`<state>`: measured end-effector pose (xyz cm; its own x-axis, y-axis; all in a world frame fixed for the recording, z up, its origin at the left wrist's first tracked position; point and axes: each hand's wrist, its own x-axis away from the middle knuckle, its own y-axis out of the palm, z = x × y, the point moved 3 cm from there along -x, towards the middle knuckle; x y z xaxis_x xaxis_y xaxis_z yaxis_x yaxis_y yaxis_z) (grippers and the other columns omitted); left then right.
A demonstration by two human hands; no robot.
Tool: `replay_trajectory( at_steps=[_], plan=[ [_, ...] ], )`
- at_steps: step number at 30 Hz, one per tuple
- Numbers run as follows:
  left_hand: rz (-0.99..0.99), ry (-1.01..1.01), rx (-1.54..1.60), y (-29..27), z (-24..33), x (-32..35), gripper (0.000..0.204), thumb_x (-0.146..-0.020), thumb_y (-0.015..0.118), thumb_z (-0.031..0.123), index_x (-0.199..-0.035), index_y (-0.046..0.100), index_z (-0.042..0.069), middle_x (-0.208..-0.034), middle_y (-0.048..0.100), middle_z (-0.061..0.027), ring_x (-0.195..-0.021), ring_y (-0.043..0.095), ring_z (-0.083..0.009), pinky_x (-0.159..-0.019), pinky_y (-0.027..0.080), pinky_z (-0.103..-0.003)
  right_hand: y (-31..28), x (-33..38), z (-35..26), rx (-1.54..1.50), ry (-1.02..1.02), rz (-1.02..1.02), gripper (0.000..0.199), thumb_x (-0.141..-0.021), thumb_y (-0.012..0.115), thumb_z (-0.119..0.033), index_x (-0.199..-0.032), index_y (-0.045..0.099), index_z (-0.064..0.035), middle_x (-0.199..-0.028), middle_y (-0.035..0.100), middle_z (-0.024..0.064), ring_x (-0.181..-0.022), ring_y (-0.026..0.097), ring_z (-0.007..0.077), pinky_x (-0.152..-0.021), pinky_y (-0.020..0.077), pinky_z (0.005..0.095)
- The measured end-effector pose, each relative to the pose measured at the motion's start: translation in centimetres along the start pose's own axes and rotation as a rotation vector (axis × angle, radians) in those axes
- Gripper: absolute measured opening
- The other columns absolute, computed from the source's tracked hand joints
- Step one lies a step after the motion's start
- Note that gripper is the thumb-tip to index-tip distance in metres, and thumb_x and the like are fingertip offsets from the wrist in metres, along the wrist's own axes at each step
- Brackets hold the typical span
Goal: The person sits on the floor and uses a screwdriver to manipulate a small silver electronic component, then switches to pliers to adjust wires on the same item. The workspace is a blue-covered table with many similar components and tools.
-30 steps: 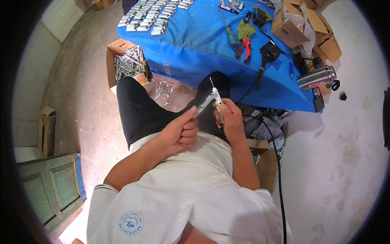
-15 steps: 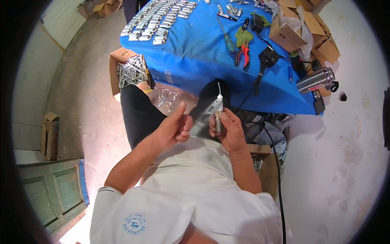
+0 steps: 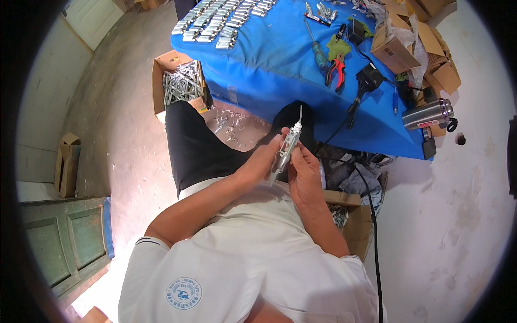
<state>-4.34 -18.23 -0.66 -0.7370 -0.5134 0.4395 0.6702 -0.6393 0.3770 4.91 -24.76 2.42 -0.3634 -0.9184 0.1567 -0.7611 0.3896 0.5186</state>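
Both hands meet over the lap, below the near edge of the blue-covered table (image 3: 269, 59). Left hand (image 3: 264, 161) wraps the lower body of a small silver metal part (image 3: 285, 151); right hand (image 3: 304, 172) pinches the same part from the other side, fingers curled on it. Part is tilted, thin white wire end pointing up toward the table. Containers: open cardboard box (image 3: 161, 81) on the floor at the table's left corner, packed with silver metal pieces lying loose in a heap. More loose silver pieces (image 3: 229, 121) scattered on the floor beside it, between the knees. Second cardboard box (image 3: 353, 215) by the person's right side, partly hidden by the arm; some silver bits show inside, can't tell how full. Open cardboard boxes (image 3: 409, 43) at the table's right end, one with clear plastic wrap in it, contents not readable. On the cloth: rows of finished silver parts (image 3: 215, 24) at far left, a screwdriver (image 3: 318, 48), red-handled pliers (image 3: 336, 67), a black cable (image 3: 350, 113) running off the edge. A metal flask (image 3: 431, 113) lies on its side at the table's right corner.
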Motion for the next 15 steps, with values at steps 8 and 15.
replay_trajectory(
  at_steps=[8, 15],
  plan=[
    [-0.065, -0.028, 0.342, 0.4, 0.4, 1.1, 0.045, -0.096, 0.035, 0.055, -0.106, 0.054, 0.016, -0.077, 0.053, 0.0011, -0.067, 0.050, -0.0098, -0.047, 0.035, -0.022, -1.0, -0.1, 2.0, -0.248, 0.201, -0.135, 0.031, -0.094, 0.055, -0.023, -0.120, 0.059, -0.0072, -0.104, 0.063, 0.0022, -0.075, 0.061, 0.0086, -0.056, 0.0575, 0.0274],
    [-0.101, -0.007, 0.332, -0.6, 0.0, 1.3, 0.049, -0.094, 0.040, 0.057, -0.089, 0.058, 0.012, -0.069, 0.050, 0.0006, -0.058, 0.043, -0.0075, -0.045, 0.030, -0.021, 0.0, 0.8, 1.3, 0.224, -0.067, 0.128, 0.028, -0.091, 0.060, -0.012, -0.117, 0.057, -0.0001, -0.096, 0.062, 0.0045, -0.079, 0.058, 0.0081, -0.068, 0.0498, 0.0224]
  ],
)
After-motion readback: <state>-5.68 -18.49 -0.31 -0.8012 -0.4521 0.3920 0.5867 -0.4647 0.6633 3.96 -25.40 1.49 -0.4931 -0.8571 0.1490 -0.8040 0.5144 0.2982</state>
